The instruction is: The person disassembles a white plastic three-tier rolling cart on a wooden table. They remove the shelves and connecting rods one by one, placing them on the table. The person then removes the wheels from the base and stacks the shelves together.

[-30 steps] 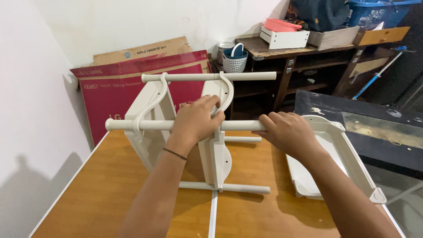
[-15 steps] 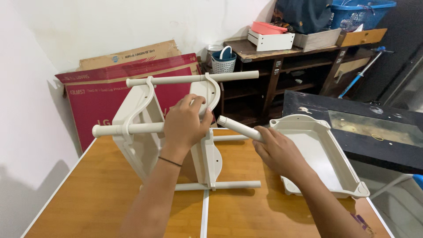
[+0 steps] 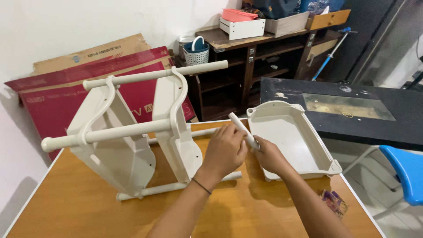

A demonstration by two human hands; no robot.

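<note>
Both your left hand [image 3: 227,150] and right hand [image 3: 269,155] grip the short white tube [image 3: 243,129] just right of the rack [image 3: 132,132], and a careless swing could topple that rack sideways.

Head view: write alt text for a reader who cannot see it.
Both hands, left hand and right hand, hold a short white tube over a wooden table. A half-built white plastic rack lies on its side at left, a loose tray at right.

An orange wooden table [image 3: 79,207] carries a cream rack frame [image 3: 132,136] at ten o'clock, a cream tray [image 3: 308,152] at two, a small dark packet [image 3: 334,200] at four.
</note>
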